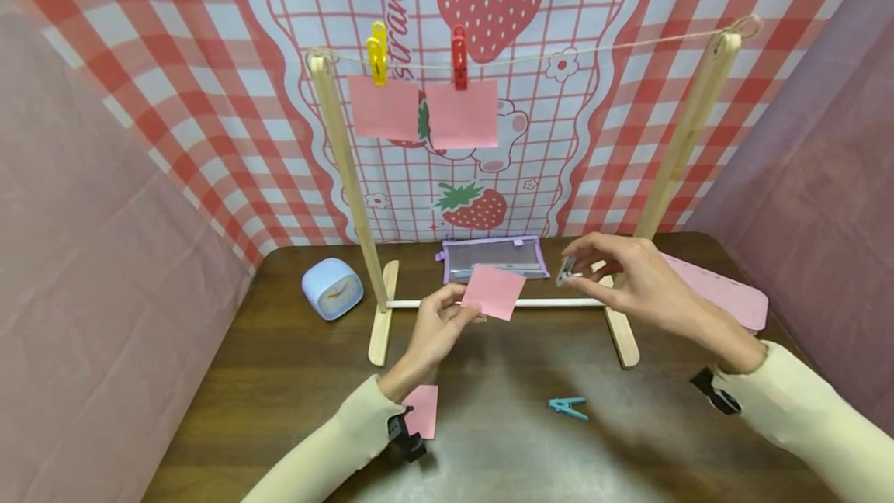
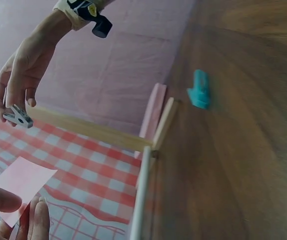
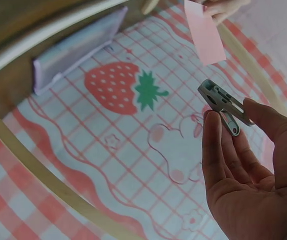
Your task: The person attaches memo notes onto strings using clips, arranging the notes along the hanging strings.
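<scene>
My left hand [image 1: 438,324] pinches a pink paper square [image 1: 494,292] by its lower left corner, above the table. To the right, my right hand [image 1: 639,278] holds a grey clothespin [image 1: 566,271] between thumb and fingers; the right wrist view shows this metallic clothespin [image 3: 223,105] with its handles between the fingertips. Paper and clothespin are apart. Behind them, a string [image 1: 594,50] spans two wooden posts. On it hang two pink paper squares, one [image 1: 384,109] under a yellow clothespin [image 1: 378,53], the other [image 1: 462,115] under a red clothespin [image 1: 459,58].
A teal clothespin [image 1: 569,407] lies on the table [image 1: 489,456]. Another pink paper [image 1: 422,411] is partly hidden by the left forearm. Behind the white crossbar [image 1: 559,303] lies a purple-edged mesh pouch [image 1: 496,254]. A blue clock [image 1: 332,289] stands left, a pink case [image 1: 726,293] right.
</scene>
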Demonstrator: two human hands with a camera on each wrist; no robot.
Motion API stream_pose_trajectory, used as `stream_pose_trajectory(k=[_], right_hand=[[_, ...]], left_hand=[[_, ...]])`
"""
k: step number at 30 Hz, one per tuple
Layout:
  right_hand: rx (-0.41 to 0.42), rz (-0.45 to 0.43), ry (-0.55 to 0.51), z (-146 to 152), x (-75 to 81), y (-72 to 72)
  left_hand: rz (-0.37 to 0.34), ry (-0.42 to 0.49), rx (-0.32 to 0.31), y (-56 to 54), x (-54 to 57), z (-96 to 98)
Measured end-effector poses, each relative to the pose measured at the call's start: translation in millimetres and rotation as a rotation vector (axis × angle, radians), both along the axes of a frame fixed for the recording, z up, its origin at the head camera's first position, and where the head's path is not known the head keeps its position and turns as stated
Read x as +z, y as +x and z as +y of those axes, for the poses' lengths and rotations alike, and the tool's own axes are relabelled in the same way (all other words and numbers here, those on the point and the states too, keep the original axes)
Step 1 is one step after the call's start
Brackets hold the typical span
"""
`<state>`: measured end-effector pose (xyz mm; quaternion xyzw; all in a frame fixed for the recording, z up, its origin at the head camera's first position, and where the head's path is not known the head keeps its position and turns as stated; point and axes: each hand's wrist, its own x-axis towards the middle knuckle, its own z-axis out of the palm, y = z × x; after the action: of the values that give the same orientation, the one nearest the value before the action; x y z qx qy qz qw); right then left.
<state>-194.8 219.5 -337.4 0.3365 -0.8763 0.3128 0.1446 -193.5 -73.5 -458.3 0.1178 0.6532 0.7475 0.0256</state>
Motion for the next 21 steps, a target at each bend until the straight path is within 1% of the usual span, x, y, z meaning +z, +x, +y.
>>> stream_pose_trajectory(k=[4,7,12,16,21], right_hand=[[-0.005,0.049,-0.003,-1,12.1,-2.9],[-0.002,0.08,-0.003,-3,20.3,-4.4],[-0.005,0.088,-0.006,-3,38.4,-4.8],[-0.012,0.083,-0.02,-4,54.8,-7.0],[0.004,0.11,-0.054,-8,72.1,-13.1]], left_hand=[[-0.024,0.052,0.04,-4.7,6.6,4.0],[-0.033,0.091,0.059,-6.7,10.1,6.3],[-0.045,0.158,0.071,-9.7,14.4,10.3],[-0.035,0.181,0.084,-14.3,17.3,14.2],[0.004,0.197,0.077,-18.6,23.2,19.0]])
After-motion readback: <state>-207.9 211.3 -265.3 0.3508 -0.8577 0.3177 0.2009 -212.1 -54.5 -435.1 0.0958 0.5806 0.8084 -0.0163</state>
